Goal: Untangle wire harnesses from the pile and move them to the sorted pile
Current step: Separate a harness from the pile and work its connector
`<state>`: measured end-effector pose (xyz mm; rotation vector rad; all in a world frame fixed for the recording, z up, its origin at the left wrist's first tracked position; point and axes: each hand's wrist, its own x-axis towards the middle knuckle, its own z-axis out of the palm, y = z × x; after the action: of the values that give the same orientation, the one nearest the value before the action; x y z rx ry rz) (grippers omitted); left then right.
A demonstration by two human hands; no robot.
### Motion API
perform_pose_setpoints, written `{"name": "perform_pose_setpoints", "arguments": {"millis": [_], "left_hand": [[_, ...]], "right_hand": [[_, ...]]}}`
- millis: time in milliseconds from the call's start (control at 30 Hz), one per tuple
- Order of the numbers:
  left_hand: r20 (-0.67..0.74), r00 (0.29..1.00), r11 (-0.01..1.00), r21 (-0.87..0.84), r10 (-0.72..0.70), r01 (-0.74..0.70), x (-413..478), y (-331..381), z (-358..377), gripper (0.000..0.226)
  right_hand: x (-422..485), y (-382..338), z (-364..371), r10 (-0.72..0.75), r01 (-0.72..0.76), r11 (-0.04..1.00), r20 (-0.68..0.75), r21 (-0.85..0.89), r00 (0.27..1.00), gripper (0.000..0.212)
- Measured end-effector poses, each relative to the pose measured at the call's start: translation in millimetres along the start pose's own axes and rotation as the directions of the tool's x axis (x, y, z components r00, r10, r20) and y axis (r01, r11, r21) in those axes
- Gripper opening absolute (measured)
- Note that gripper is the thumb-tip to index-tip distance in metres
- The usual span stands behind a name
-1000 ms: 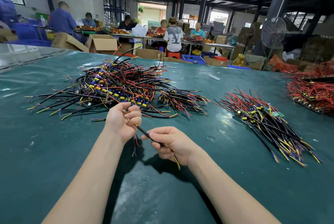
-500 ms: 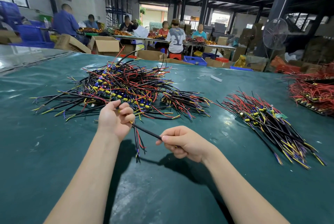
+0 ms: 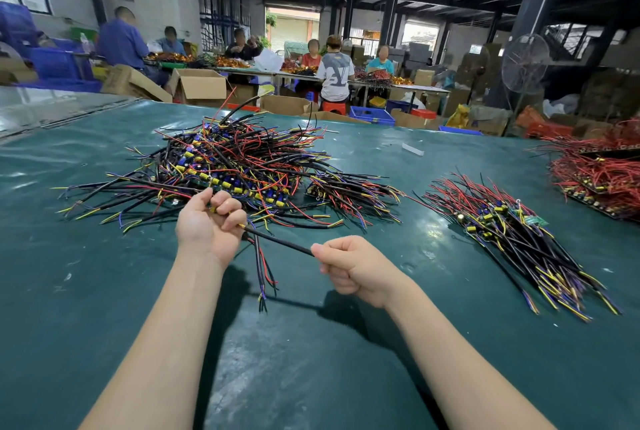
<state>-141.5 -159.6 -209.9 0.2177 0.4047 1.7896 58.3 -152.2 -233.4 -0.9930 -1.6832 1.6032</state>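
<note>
Stretching toward seated workers (image 3: 334, 72), a green mat (image 3: 86, 291) bears the tangled pile (image 3: 235, 166).

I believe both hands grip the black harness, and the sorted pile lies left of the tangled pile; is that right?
Not quite: in the head view the sorted pile lies right of the tangled pile, not left. The left hand and right hand do grip the black harness.
</note>
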Motion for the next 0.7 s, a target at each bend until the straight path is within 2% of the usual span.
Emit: {"name": "perform_pose_setpoints", "arguments": {"millis": [100, 267, 367, 467, 533, 600, 700], "left_hand": [[-0.028, 0.999, 0.998, -0.050, 0.045, -0.046, 1, 5, -2, 0.035], [-0.062, 0.992, 0.991, -0.063, 0.111, -0.114, 1, 7, -2, 0.036], [-0.056, 0.990, 0.989, -0.066, 0.126, -0.130, 2, 10, -2, 0.035], [-0.031, 0.991, 0.991, -0.016, 0.129, -0.130, 1, 4, 0, 0.035], [0.000, 0.991, 0.991, 0.020, 0.132, -0.132, -1, -3, 3, 0.035], [0.019, 0.990, 0.990, 0.030, 0.137, -0.138, -1, -5, 5, 0.035], [-0.001, 0.989, 0.989, -0.015, 0.146, -0.146, 2, 3, 1, 0.035]], "right_hand": [[-1, -1, 1, 0.002, -0.012, 0.995, 0.102, 0.095, 0.995, 0.033], [-3, 0, 5, 0.049, -0.071, 0.991, 0.192, 0.110, 0.980, 0.026], [-4, -2, 5, 0.082, -0.087, 0.996, 0.147, 0.032, 0.986, 0.025], [-2, -1, 8, 0.076, -0.079, 0.945, -0.021, -0.317, 0.997, 0.027], [1, 2, 10, 0.038, -0.101, 0.888, -0.148, -0.448, 0.988, 0.029], [1, 2, 7, 0.024, -0.112, 0.878, -0.190, -0.466, 0.981, 0.031], [-3, -2, 1, 0.023, -0.045, 0.962, -0.087, -0.270, 0.996, 0.035]]}}
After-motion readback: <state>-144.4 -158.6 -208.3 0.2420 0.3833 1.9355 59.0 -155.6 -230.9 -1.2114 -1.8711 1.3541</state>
